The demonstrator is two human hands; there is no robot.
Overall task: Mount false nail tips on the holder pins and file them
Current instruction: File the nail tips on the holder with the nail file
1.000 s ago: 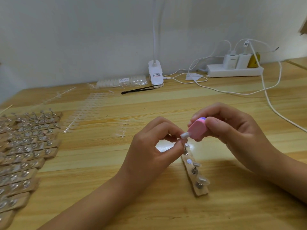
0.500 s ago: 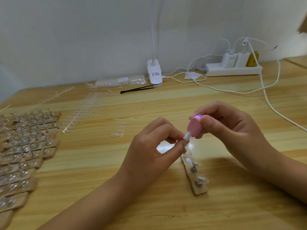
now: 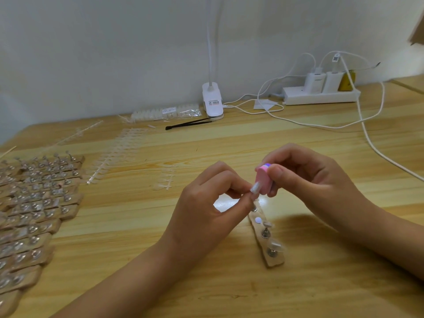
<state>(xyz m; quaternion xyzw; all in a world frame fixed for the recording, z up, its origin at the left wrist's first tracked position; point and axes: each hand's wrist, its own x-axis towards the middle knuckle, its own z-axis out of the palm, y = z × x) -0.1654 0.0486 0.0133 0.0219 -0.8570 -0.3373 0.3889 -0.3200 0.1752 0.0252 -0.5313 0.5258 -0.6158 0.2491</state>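
My left hand (image 3: 206,203) pinches a clear false nail tip (image 3: 255,187) between thumb and forefinger. My right hand (image 3: 307,180) grips a small pink file block (image 3: 263,180), whose face touches the tip. Both hover just above the far end of a wooden holder strip (image 3: 267,235) lying on the table. Two metal pins on the strip's near half carry nail tips (image 3: 276,245); a white dot marks one bare spot.
Many wooden holder strips with pins (image 3: 34,203) are stacked at the left. Clear nail-tip sprues (image 3: 114,154) lie behind them, a bag of tips (image 3: 166,111) and black tweezers (image 3: 190,123) farther back. A clip lamp (image 3: 212,101), power strip (image 3: 321,94) and white cables (image 3: 371,143) sit at the rear right.
The pink file block has turned more edge-on and shifted slightly against the nail tip. My left hand keeps its pinch; the strip has not moved.
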